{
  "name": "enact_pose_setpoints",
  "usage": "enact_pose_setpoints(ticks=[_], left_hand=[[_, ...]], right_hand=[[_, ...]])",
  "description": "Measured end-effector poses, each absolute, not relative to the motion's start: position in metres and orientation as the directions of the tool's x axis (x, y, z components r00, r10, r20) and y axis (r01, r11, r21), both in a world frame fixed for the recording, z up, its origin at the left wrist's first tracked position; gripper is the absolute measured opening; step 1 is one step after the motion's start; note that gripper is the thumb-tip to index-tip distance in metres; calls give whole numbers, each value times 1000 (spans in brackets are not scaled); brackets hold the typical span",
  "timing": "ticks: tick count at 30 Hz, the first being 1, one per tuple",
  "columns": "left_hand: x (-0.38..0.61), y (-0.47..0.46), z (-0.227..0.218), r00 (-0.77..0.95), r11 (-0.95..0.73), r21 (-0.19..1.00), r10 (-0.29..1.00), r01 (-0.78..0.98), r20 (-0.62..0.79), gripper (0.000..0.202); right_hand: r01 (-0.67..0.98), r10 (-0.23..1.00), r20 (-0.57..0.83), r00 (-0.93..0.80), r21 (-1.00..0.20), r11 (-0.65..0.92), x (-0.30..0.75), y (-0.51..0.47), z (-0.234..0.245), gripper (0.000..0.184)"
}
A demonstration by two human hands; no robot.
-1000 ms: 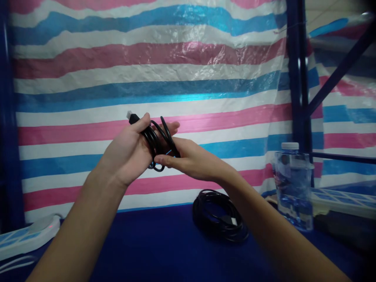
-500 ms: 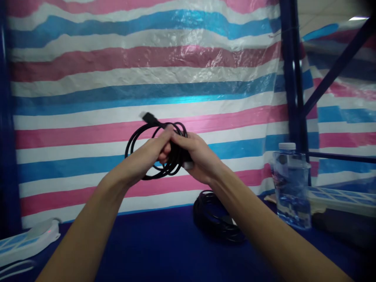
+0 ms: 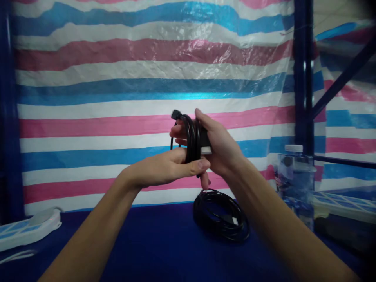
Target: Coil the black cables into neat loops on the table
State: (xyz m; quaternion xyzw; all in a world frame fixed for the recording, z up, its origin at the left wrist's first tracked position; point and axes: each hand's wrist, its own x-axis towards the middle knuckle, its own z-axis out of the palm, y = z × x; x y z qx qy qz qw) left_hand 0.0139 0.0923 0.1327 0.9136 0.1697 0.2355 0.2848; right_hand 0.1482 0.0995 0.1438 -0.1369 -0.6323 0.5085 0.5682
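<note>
A coiled black cable is held up between both hands, its loops seen nearly edge-on. My left hand grips the lower part of the coil, with the thumb pointing right across the front. My right hand holds the coil from the right, its thumb up; some fingers show behind the loops. A black plug with a pale metal end rests against the right palm. The other plug sticks out at the top left of the coil. Some fingertips are hidden behind the cable.
Another coiled black cable lies on the dark blue table, below the hands. A clear bottle stands at right, near a dark rack post. A white power strip lies at left. Striped sheeting hangs behind.
The coil has turned from facing me to nearly edge-on and is drawn in closer. My left hand has moved right and turned, its thumb now across the front. The view has shifted slightly.
</note>
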Motion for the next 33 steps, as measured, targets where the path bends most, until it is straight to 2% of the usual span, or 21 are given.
enact_pose_setpoints(ticks=[4,8,10,12,15,17,19,21,25,28,29,31,33], left_hand=[[17,91,131,768,-742,667,464,66,441,29],[14,105,129,572,-691,719,562,-71,597,37],[11,111,130,485,-657,748,626,-93,611,44],[10,113,132,443,-592,800,695,-97,567,50],[11,111,135,386,-428,890,803,-158,455,44],[13,111,137,296,-361,904,859,-229,418,34],[13,110,139,214,-340,897,889,-283,404,22],[11,107,142,212,-331,893,891,-304,402,18],[2,96,145,478,-222,948,823,-230,309,27],[-2,89,140,709,-128,984,682,-125,179,30],[-2,87,137,765,-116,989,628,-91,144,29],[-1,85,134,835,-129,991,543,-31,96,27],[-2,85,134,839,-186,982,537,16,89,22]], right_hand=[[-193,668,660,-344,-745,638,159,95,150,42],[124,596,667,-446,-614,780,163,99,148,43],[316,571,670,-475,-476,821,159,102,144,48],[513,540,707,-456,-287,809,153,103,139,51],[794,462,793,-398,46,606,143,100,132,48],[855,407,804,-433,223,469,138,96,130,44],[811,356,771,-529,335,479,138,94,131,40],[737,312,749,-584,328,591,144,96,134,39],[591,217,859,-464,117,798,168,105,141,39],[456,199,804,-560,99,884,184,103,147,69],[428,201,771,-605,103,898,187,99,148,73],[392,208,709,-673,104,914,188,91,152,68],[396,266,652,-710,58,916,185,90,153,44]])
